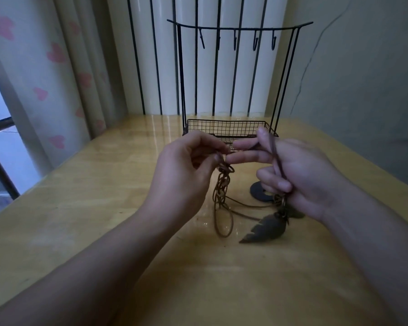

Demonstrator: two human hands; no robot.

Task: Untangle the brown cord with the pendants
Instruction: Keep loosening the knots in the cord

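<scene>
The brown cord (223, 191) hangs in a tangled, knotted bunch from my left hand (189, 170), whose thumb and fingertips pinch its top above the wooden table (80, 231). Loose loops of it lie on the table below. My right hand (299, 175) holds another stretch of the cord, which runs up over the thumb and down through the curled fingers. Below that hand dangle the pendants: a dark feather-shaped pendant (265, 228) and a small metal ring cluster (280, 201). The right index and middle fingers point toward the left hand's pinch.
A black wire jewelry stand (240, 29) with several hooks and a mesh basket (231, 129) stands just behind my hands. A dark round disc (259, 190) lies on the table under my right hand. Curtains and a window are at the left, a wall at the right.
</scene>
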